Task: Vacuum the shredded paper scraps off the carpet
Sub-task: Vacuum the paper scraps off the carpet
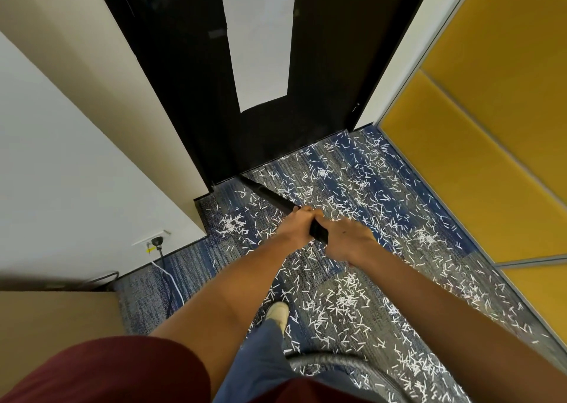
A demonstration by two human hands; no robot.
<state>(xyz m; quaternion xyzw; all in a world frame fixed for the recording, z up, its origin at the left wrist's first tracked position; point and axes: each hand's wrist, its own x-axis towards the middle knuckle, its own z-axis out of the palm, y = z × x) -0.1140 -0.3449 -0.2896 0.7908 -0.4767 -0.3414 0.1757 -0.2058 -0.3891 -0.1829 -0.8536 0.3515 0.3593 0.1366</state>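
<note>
Head view: left hand (296, 227) and right hand (349, 238) both grip black vacuum wand (277, 201), fingers curled round it.

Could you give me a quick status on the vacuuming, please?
Left hand and right hand both grip vacuum wand, tip near black door. Paper scraps thick across carpet. Hose by feet, nothing blocking.
</note>
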